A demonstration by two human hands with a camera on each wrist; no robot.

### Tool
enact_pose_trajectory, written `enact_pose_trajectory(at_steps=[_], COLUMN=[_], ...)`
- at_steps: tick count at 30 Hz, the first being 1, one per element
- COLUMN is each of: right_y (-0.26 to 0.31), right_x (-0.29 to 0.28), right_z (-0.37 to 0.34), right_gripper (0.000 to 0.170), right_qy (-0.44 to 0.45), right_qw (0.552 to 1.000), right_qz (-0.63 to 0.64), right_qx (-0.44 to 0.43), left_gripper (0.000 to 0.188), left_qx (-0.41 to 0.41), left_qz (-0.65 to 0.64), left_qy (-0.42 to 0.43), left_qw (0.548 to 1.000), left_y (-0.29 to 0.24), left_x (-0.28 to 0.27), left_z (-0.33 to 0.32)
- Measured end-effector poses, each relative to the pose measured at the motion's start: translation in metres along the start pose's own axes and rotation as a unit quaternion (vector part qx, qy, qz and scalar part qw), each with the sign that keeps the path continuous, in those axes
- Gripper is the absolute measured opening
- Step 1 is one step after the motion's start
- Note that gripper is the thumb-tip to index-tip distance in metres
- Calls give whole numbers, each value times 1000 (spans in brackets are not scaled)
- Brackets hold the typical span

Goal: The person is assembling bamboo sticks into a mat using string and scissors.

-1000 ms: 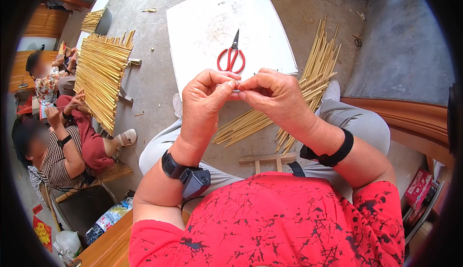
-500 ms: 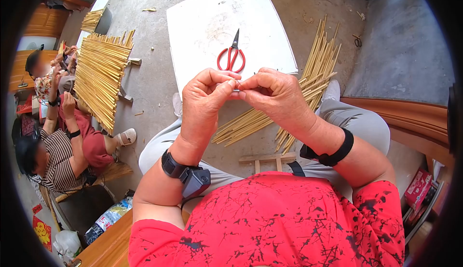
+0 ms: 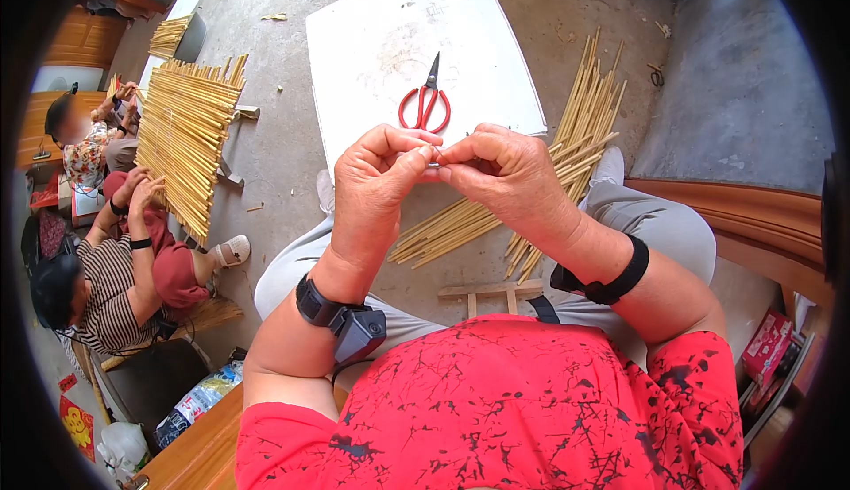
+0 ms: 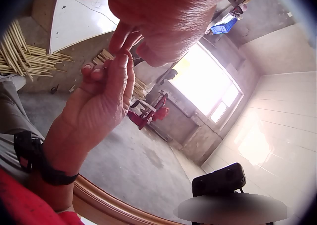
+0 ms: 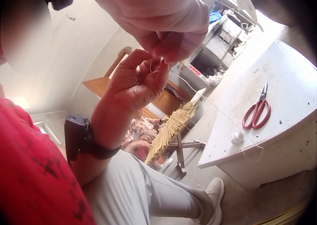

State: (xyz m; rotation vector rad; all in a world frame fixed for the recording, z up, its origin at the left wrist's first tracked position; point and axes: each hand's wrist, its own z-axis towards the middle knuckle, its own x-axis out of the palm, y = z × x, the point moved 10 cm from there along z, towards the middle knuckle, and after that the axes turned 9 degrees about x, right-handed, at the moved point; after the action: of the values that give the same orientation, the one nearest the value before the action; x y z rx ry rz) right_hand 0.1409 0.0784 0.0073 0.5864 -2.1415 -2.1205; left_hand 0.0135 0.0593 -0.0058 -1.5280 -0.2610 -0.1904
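In the head view my left hand [image 3: 376,171] and right hand [image 3: 505,171] meet fingertip to fingertip in front of my chest. Thumb and index finger of each pinch a fine white thread [image 5: 198,88], which in the right wrist view trails from the fingertips down to a small white ball of thread [image 5: 237,136] on the white table. A small greyish sliver shows between the fingertips in the head view; I cannot tell what it is. Just beyond the hands lie red-handled scissors [image 3: 427,105], blades pointing away.
The white table [image 3: 354,56] stands ahead. Loose thin yellowish sticks [image 3: 589,92] lie on the floor at right and under my hands. To the left, two people sit beside a panel of sticks [image 3: 186,136] on a stand. A wooden frame piece [image 3: 491,293] lies between my legs.
My hands keep almost the same pinch and place. At left, the person in the striped top raised one arm, then brought both hands down to the edge of the stick panel.
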Motion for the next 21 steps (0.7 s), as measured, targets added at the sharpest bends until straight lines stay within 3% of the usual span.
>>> enact_pose_trajectory(at_steps=[21], right_y=[5], right_x=[-1], right_z=[-1], right_gripper=[7], right_qy=[-3], right_qw=[1000], right_qz=[-23], right_qx=[-16], left_gripper=[3], left_qx=[0], left_qz=[-2], left_qy=[1], left_qw=[1000], left_y=[-1], left_x=[1], left_z=[-1])
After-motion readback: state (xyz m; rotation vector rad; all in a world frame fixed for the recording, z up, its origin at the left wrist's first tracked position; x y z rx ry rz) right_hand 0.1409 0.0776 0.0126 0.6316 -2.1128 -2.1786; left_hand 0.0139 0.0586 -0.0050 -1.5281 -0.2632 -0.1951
